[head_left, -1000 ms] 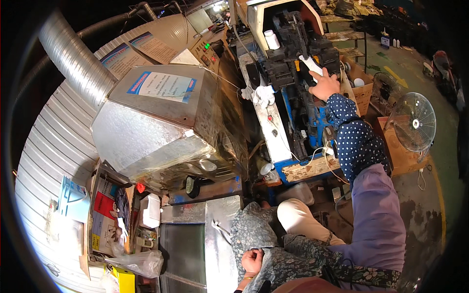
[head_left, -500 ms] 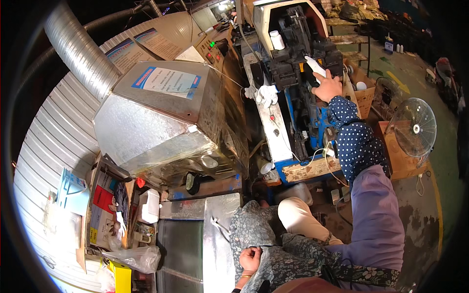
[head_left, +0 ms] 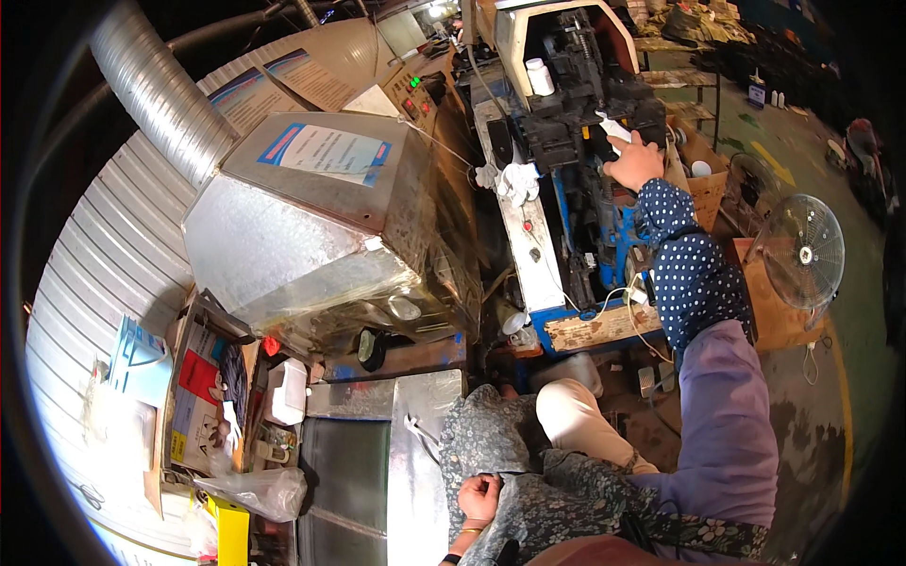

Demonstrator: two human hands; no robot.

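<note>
My right hand (head_left: 636, 163) reaches out over the dark machine (head_left: 604, 179), its fingers curled around the near end of a white, elongated piece (head_left: 613, 128). That piece lies among the machine's black blocks, and its near end is hidden by my fingers; its exact kind cannot be made out. My left hand (head_left: 479, 496) rests closed on the dark flowered cloth (head_left: 566, 500) over my lap. Whatever those fingers may hold is hidden. A white bottle (head_left: 539, 77) stands on the machine's far part, and a crumpled white cloth (head_left: 518, 184) lies on its left ledge.
A large metal housing (head_left: 283, 217) with a duct (head_left: 156, 85) fills the left. Below it, an open box (head_left: 198, 377) and a white jug (head_left: 286, 391) stand beside a dark flat panel (head_left: 344, 481). A round fan (head_left: 802, 253) and a carton (head_left: 703, 179) are at right.
Less of the white piece shows beyond my right fingers than before. My left hand stays closed on my lap. The whole view has shifted slightly.
</note>
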